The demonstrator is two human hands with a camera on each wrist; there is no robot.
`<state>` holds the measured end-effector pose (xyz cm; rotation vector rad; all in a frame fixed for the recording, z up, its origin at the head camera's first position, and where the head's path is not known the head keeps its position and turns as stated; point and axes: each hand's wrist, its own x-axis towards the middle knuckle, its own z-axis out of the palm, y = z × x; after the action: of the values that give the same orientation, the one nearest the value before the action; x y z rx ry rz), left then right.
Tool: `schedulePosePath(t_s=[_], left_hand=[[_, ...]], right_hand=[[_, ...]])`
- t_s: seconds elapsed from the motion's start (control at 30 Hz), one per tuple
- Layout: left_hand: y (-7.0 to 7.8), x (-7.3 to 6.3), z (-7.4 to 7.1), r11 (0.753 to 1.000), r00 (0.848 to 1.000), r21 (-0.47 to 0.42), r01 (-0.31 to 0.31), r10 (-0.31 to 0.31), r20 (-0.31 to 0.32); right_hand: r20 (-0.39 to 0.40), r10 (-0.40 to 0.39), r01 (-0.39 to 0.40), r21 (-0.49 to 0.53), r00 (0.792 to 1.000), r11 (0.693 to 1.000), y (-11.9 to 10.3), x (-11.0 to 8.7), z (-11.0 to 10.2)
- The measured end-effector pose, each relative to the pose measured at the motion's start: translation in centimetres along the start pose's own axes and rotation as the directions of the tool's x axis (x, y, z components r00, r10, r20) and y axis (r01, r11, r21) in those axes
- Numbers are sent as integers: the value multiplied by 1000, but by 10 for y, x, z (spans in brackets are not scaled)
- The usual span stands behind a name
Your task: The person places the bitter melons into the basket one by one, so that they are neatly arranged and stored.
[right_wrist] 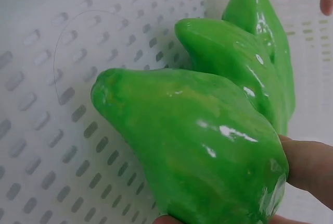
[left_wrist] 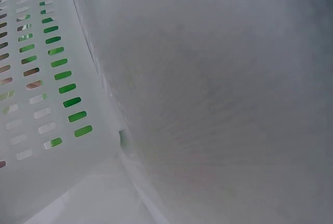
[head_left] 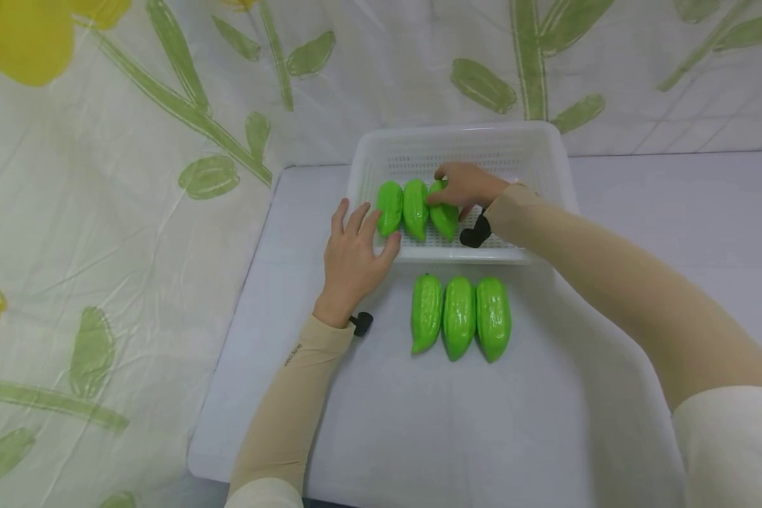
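Within the white basket (head_left: 463, 255), my right hand (head_left: 470, 185) grips the upper end of a glossy green bitter melon (head_left: 445, 220). The right wrist view shows this bitter melon (right_wrist: 197, 140) close up, with fingers at its near end. Two more bitter melons, the middle one (head_left: 415, 209) and the leftmost one (head_left: 390, 207), lie side by side to its left. My left hand (head_left: 354, 257) is at the basket's front left corner with its fingers spread; whether it touches the rim I cannot tell. The left wrist view shows the slotted basket wall (left_wrist: 57, 94), green showing through.
In front of the basket, three more bitter melons lie in a row on the white table: left (head_left: 426, 314), middle (head_left: 460, 317) and right (head_left: 493, 317). A flower-printed curtain (head_left: 381, 85) hangs behind the table and along its left side.
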<state>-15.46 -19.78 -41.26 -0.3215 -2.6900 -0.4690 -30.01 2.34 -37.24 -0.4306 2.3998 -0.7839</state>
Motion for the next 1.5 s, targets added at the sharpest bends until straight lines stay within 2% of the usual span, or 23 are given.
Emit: schedulePosePath(t_s=[0.4,0.8,1.03,1.5], left_hand=[[1,0,-1,1000,1000,2,14,-14,12],[1,1,-1,1000,1000,1,14,-14,14],[3,1,-2,999,998,-7,48,-48,49],[4,0,-3,999,999,-11,38,-38,32]], right_hand=[[-6,22,-22,-48,1000,999,3,8,5],[-4,45,-45,-22,999,999,1,3,4],[7,36,-35,-9,999,999,4,4,2],[-98,-44,36,-86,994,996,2,-11,-10]])
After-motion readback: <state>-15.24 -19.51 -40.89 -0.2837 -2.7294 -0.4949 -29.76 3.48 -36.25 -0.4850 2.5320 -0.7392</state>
